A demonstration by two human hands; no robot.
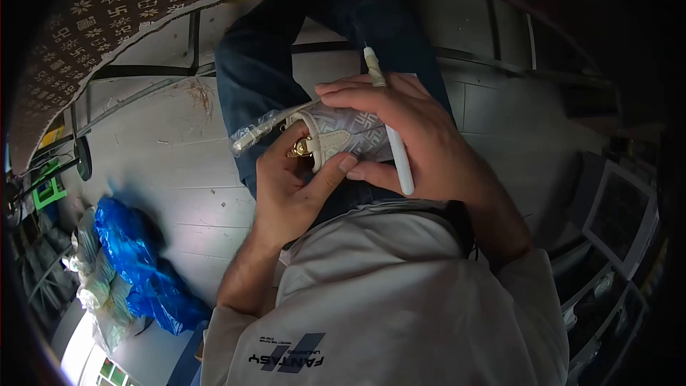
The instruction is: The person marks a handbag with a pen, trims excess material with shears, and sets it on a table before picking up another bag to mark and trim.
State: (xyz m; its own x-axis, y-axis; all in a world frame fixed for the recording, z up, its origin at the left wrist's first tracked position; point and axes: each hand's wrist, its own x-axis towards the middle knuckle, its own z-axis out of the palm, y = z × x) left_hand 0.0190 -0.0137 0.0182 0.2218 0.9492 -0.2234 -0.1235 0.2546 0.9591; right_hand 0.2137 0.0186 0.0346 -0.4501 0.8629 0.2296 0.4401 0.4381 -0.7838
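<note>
A small grey patterned bag (364, 129) with cream trim and a gold metal clasp (301, 147) is held between both hands above the lap. My left hand (286, 189) grips its trimmed end, thumb on the patterned side and fingers partly hidden by the clasp. My right hand (429, 139) holds the other end, fingers over the top and thumb below. Tucked in that hand is a white pen-like tool (399, 161), its taped upper part and thin tip pointing away from me. A strip in clear plastic wrap (254, 132) extends left from the bag.
Blue plastic (132, 243) and pale plastic bags (96, 286) lie on the floor at left. A green item (50, 186) is at far left. Patterned cloth (107, 14) hangs across the top. A white-framed panel (620, 214) stands at right.
</note>
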